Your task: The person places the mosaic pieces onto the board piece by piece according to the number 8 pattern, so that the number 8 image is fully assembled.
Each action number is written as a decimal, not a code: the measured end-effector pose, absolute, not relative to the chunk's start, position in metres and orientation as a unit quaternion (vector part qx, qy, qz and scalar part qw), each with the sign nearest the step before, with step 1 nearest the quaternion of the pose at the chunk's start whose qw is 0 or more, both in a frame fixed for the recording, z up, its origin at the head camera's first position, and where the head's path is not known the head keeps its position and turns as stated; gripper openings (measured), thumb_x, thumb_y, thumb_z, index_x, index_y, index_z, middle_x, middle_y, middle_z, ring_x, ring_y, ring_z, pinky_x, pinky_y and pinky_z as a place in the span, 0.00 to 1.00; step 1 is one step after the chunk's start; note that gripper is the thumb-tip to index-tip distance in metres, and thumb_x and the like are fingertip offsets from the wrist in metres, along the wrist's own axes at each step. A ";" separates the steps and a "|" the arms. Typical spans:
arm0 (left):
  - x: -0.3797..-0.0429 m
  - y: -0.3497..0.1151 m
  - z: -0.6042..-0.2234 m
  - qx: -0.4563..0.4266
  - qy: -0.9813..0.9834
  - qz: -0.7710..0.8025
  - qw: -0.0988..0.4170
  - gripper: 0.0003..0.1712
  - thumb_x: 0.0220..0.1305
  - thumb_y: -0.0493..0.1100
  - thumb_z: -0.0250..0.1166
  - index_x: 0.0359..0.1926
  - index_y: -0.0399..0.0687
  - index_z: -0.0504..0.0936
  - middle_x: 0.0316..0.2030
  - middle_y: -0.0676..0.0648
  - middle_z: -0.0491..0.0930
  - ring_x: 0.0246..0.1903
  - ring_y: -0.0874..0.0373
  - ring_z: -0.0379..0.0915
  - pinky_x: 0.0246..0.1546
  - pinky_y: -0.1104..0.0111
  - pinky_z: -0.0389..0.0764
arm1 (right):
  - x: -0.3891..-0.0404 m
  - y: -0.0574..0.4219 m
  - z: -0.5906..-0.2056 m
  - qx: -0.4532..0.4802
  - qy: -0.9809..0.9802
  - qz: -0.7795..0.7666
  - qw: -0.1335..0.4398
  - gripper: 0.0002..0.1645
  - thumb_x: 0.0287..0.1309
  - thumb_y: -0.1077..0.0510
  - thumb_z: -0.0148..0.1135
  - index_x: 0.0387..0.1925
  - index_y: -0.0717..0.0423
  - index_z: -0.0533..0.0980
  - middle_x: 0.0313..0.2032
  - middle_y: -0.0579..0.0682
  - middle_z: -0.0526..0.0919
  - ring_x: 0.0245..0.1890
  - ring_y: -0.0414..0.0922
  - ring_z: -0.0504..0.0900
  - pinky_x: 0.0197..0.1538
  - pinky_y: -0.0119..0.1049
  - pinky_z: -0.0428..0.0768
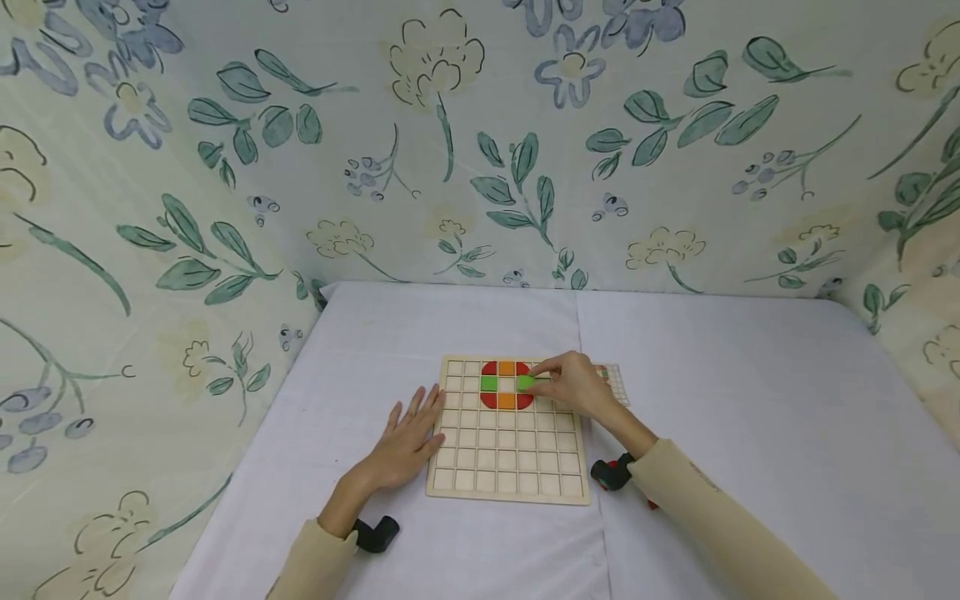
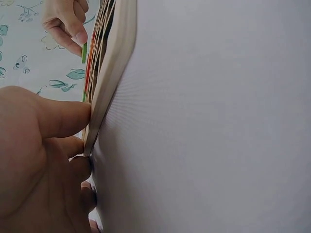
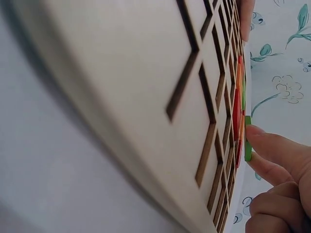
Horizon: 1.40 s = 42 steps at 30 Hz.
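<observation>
A square wooden grid board [image 1: 507, 498] lies on the white cloth. Near its far edge, red rounded corner tiles [image 1: 489, 401], orange square tiles [image 1: 507, 402] and a green tile [image 1: 489, 383] form a ring around one bare cell. My right hand [image 1: 573, 383] pinches a second green square tile [image 3: 248, 138] between thumb and fingertips, at the ring's right side; the right wrist view shows it standing on edge just above the board. My left hand [image 1: 405, 446] lies with spread fingers at the board's left edge, its thumb [image 2: 68, 119] touching the rim.
A gridded pattern card [image 1: 615, 385] with a coloured design lies partly behind the right hand, beside the board. Dark wrist camera mounts [image 1: 377, 534] sit under both wrists. A floral curtain [image 1: 480, 167] hangs behind the table [image 1: 712, 383].
</observation>
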State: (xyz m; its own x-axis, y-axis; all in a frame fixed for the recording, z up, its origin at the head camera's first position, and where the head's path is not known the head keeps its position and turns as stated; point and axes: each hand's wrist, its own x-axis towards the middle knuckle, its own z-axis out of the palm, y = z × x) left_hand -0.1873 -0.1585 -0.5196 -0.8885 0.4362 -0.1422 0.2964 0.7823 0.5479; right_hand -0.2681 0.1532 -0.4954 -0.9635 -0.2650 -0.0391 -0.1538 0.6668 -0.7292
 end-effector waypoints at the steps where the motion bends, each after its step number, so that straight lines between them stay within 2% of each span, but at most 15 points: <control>1: -0.187 -0.159 -0.520 0.196 0.935 0.264 0.132 0.38 0.83 0.47 0.47 0.83 0.42 0.42 0.84 0.43 0.37 0.84 0.40 0.27 0.79 0.37 0.31 | -0.268 0.153 -0.496 -0.116 0.910 -0.392 0.073 0.17 0.53 0.53 0.80 0.43 0.58 0.90 0.12 0.42 0.59 0.16 0.39 0.55 0.21 0.29 0.53; 10: -0.189 -0.159 -0.521 0.193 0.936 0.258 0.141 0.39 0.83 0.49 0.46 0.83 0.45 0.40 0.84 0.45 0.35 0.84 0.43 0.25 0.80 0.39 0.30 | -0.271 0.151 -0.501 -0.124 0.913 -0.383 0.066 0.16 0.54 0.56 0.80 0.43 0.59 0.90 0.12 0.42 0.61 0.16 0.38 0.59 0.22 0.29 0.56; 17: -0.188 -0.158 -0.520 0.195 0.933 0.271 0.131 0.38 0.83 0.46 0.48 0.83 0.41 0.42 0.84 0.42 0.38 0.84 0.40 0.27 0.79 0.37 0.31 | -0.271 0.151 -0.503 -0.128 0.912 -0.384 0.063 0.16 0.54 0.56 0.80 0.44 0.59 0.89 0.12 0.42 0.60 0.15 0.38 0.58 0.21 0.28 0.55; 26: -0.187 -0.158 -0.519 0.195 0.935 0.266 0.131 0.38 0.83 0.47 0.47 0.83 0.42 0.42 0.84 0.43 0.38 0.84 0.40 0.27 0.79 0.37 0.31 | -0.270 0.157 -0.504 -0.122 0.904 -0.404 0.070 0.18 0.55 0.57 0.79 0.46 0.59 0.89 0.12 0.42 0.60 0.15 0.39 0.56 0.21 0.29 0.54; 42: -0.188 -0.159 -0.521 0.196 0.936 0.261 0.130 0.38 0.83 0.48 0.47 0.83 0.42 0.42 0.84 0.43 0.37 0.84 0.39 0.28 0.79 0.37 0.32 | -0.273 0.161 -0.511 -0.108 0.895 -0.426 0.077 0.16 0.54 0.55 0.80 0.45 0.55 0.90 0.11 0.42 0.61 0.15 0.38 0.55 0.20 0.28 0.52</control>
State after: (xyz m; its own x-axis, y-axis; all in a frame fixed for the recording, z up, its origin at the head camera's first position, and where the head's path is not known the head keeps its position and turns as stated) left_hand -0.1881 -0.1591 -0.5212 -0.8890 0.4355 -0.1414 0.2994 0.7865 0.5401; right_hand -0.2729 0.1608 -0.5111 -0.9648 -0.2588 -0.0467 -0.1269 0.6137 -0.7793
